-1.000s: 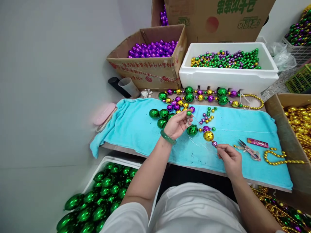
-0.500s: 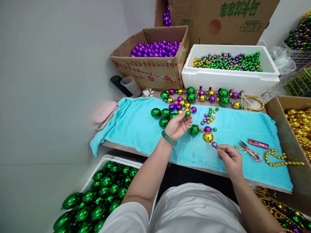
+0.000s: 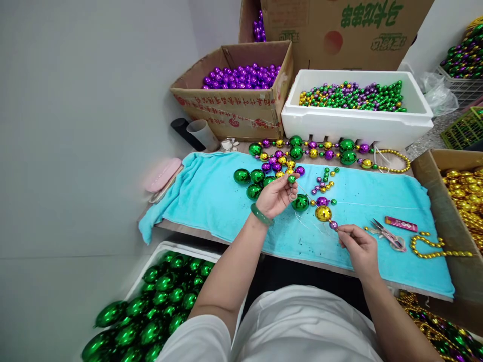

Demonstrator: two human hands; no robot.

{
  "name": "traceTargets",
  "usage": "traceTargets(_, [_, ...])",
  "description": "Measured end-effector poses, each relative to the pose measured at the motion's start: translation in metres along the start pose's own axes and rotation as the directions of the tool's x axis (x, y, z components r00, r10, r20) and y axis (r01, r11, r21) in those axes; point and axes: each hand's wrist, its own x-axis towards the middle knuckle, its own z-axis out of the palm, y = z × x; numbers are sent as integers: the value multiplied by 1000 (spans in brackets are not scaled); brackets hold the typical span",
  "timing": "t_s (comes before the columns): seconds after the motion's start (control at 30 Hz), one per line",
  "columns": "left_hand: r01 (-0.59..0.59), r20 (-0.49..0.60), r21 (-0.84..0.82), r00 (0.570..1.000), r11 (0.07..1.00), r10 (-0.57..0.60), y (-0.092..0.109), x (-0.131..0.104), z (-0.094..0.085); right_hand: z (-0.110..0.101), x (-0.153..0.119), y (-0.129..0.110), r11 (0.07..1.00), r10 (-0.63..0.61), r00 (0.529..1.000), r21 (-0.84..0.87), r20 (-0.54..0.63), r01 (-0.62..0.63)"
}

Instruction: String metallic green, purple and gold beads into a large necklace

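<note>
My left hand (image 3: pixel 278 195) pinches a small green bead (image 3: pixel 292 179) between thumb and forefinger. A white string (image 3: pixel 302 189) slants from this bead down toward the strung beads. Below and right, my right hand (image 3: pixel 357 246) is closed at the fingertips beside a small purple bead (image 3: pixel 333 225); it grips the thread end there, mostly hidden by the fingers. A large gold bead (image 3: pixel 323 213) touches that purple bead. Close by lie a large green bead (image 3: pixel 301 202) and a larger purple bead (image 3: pixel 322 201) on the turquoise towel (image 3: pixel 211 201).
Scissors (image 3: pixel 388 235), a pink packet (image 3: pixel 400 223) and a gold bead chain (image 3: pixel 426 251) lie at right. Small loose beads (image 3: pixel 325 180) and a finished-looking bead strand (image 3: pixel 313 145) are behind. A cardboard box (image 3: pixel 230 110), foam box (image 3: pixel 354 120) and gold-bead box (image 3: pixel 433 201) border the table.
Almost nothing differs. The green bead in my left hand sits very slightly lower, and my right hand has shifted a touch to the right; both grips are the same.
</note>
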Motion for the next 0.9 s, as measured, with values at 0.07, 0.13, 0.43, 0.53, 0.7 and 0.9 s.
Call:
traceTargets(0.07, [-24,6,54,1000,998,24,0,0,0,-1,1,1,1000,5,1000,-2,20,-5])
traceTargets(0.13, [-72,19,127,997,989,70,-2,-2,2,0,2,2,1000,14,999,-1,34,-14])
traceTargets(0.43, [-158,126,805,988,573,94,1,7,9,6,13,16,972,129,987,186,97,-145])
traceTargets(0.53, [-202,230,972,910,-116,345,12,42,6,1,16,19,965,111,991,229,71,-125])
traceTargets(0.7, [-155,306,731,945,-664,117,14,99,5,-5,19,21,963,109,993,242,53,-118])
traceTargets(0.9, [-184,295,861,940,-474,171,8,110,7,-10,21,20,971,111,994,212,4,-109])
